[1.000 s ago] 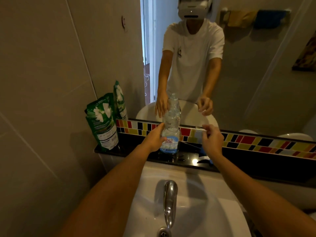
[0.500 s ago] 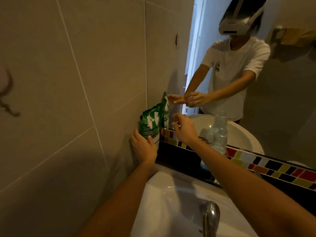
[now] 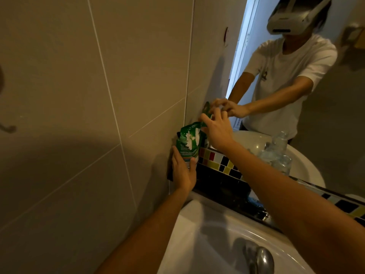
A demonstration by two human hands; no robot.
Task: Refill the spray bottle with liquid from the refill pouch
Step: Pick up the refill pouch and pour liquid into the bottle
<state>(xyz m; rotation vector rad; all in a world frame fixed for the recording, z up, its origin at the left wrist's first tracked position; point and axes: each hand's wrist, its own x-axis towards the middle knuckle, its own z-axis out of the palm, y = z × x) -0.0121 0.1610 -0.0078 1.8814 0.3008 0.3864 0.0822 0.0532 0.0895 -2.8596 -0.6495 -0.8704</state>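
In the head view, the green refill pouch [image 3: 187, 143] stands at the far-left end of the dark ledge [image 3: 221, 186], against the tiled wall. The left hand [image 3: 183, 171] grasps its lower part; the right hand [image 3: 216, 131] pinches its top corner. The clear spray bottle [image 3: 281, 165] stands to the right, behind the white sink [image 3: 199, 230].

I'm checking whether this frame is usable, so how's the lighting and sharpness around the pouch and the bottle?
Head view: dim, warm light; the green refill pouch is readable though soft, both hands cast shadows on the tiled wall, the clear bottle is smeared and faint, and the wide lens bends the tile lines.
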